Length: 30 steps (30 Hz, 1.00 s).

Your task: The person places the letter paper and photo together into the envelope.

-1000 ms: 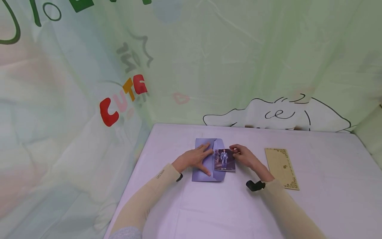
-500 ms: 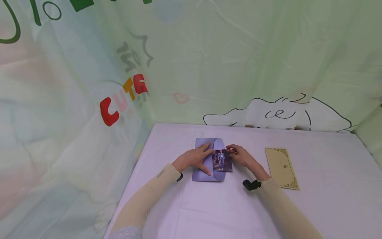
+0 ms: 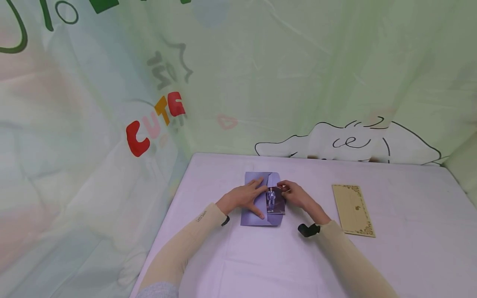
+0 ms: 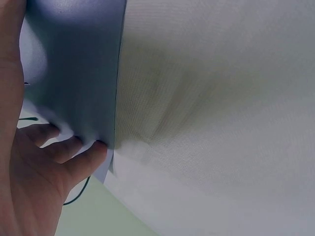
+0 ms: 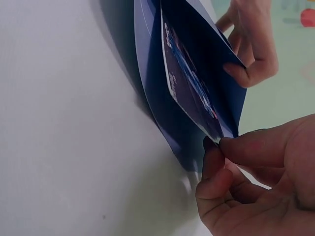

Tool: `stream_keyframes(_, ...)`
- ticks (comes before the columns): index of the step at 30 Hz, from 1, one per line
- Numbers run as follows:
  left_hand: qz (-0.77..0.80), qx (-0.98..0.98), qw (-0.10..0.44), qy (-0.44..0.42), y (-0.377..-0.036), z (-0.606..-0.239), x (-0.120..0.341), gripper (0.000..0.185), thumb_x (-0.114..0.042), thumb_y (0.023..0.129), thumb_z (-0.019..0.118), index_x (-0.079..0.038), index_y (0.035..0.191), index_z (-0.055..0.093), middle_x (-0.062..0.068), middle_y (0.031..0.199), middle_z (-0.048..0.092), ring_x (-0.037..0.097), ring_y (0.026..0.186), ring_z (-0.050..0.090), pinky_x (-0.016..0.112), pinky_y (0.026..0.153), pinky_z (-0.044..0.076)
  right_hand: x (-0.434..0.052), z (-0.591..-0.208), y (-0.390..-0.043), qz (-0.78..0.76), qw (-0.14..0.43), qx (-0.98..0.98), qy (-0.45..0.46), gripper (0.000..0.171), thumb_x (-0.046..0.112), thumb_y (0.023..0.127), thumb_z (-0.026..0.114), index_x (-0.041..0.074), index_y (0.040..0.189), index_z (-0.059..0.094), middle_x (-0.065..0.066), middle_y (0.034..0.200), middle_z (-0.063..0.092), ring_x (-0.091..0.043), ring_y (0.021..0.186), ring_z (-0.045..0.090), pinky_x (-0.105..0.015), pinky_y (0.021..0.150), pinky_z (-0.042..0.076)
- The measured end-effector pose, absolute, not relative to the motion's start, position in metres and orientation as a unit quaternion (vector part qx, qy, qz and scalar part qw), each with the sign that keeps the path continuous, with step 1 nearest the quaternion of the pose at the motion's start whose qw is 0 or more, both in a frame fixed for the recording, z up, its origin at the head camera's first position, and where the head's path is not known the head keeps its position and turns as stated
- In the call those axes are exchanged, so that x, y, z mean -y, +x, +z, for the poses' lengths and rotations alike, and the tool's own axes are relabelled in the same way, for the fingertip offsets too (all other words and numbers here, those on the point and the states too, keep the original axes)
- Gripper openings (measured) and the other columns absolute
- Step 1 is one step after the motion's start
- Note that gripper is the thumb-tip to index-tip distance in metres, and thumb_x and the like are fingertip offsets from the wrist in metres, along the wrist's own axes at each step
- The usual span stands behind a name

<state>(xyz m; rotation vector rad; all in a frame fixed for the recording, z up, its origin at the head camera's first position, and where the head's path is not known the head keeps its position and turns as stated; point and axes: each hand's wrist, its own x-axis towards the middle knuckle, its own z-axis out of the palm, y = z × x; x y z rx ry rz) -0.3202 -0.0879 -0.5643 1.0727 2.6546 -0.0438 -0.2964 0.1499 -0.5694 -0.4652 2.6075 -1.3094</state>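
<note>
A purple-blue envelope (image 3: 254, 219) lies on the table, its flap side to the right. My left hand (image 3: 244, 197) rests on it with fingers spread; in the left wrist view the fingertips touch the envelope's surface (image 4: 83, 73). A photo card (image 3: 276, 200) showing a standing figure is partly inside the envelope's mouth. With thumb and fingertips my right hand (image 3: 296, 194) pinches the card's outer edge. In the right wrist view the photo card (image 5: 189, 83) sits between the envelope's two layers, and its left part is hidden within.
To the right lies a cream card (image 3: 354, 210) with ornate corner patterns. A white cloth covers the table (image 3: 261, 265). Printed fabric curtains (image 3: 290, 82) stand behind and on the left.
My right hand has moved left, and the photo card has slid further into the envelope. The left hand has stayed in place on the envelope.
</note>
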Motion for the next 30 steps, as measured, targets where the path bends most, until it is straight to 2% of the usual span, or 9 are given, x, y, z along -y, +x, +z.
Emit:
stream_keyframes(9,-0.018,-0.918,0.141,0.370,-0.318,-0.562,0.088,0.109,-0.083,0.070,0.067,-0.032,0.156,0.025,0.010,0.170,0.008,0.034,0.154,0.023,0.046,0.111,0.044,-0.139,-0.573,-0.295,-0.439,0.098,-0.879,-0.159,0.041,-0.006,0.091,0.051,-0.014,0.131,0.053,-0.034,0.125,0.061,-0.043,0.110,0.062,-0.054,0.095,0.050)
stream_keyframes(14,-0.011,-0.917,0.138,0.374,-0.318,-0.561,0.089,0.105,-0.082,0.069,0.068,-0.031,0.153,0.029,0.012,0.170,0.010,0.035,0.153,0.025,0.046,0.111,0.045,-0.133,-0.573,-0.296,-0.440,0.098,-0.879,-0.159,0.041,-0.005,0.092,0.052,-0.014,0.133,0.052,-0.035,0.127,0.061,-0.045,0.113,0.063,-0.055,0.096,0.051)
stream_keyframes(22,-0.007,-0.916,0.135,0.377,-0.317,-0.560,0.088,0.103,-0.081,0.070,0.069,-0.031,0.151,0.032,0.013,0.169,0.012,0.036,0.153,0.025,0.046,0.109,0.046,-0.126,-0.575,-0.297,-0.429,0.089,-0.884,-0.164,0.042,-0.004,0.091,0.055,-0.017,0.131,0.052,-0.033,0.115,0.067,-0.042,0.107,0.066,-0.052,0.093,0.052)
stream_keyframes(30,-0.009,-0.916,0.140,0.375,-0.315,-0.556,0.089,0.107,-0.079,0.072,0.069,-0.028,0.156,0.028,0.013,0.170,0.010,0.036,0.153,0.024,0.045,0.113,0.042,-0.120,-0.577,-0.298,-0.435,0.079,-0.880,-0.173,0.044,-0.003,0.091,0.056,-0.020,0.131,0.050,-0.035,0.116,0.067,-0.044,0.110,0.066,-0.054,0.097,0.051)
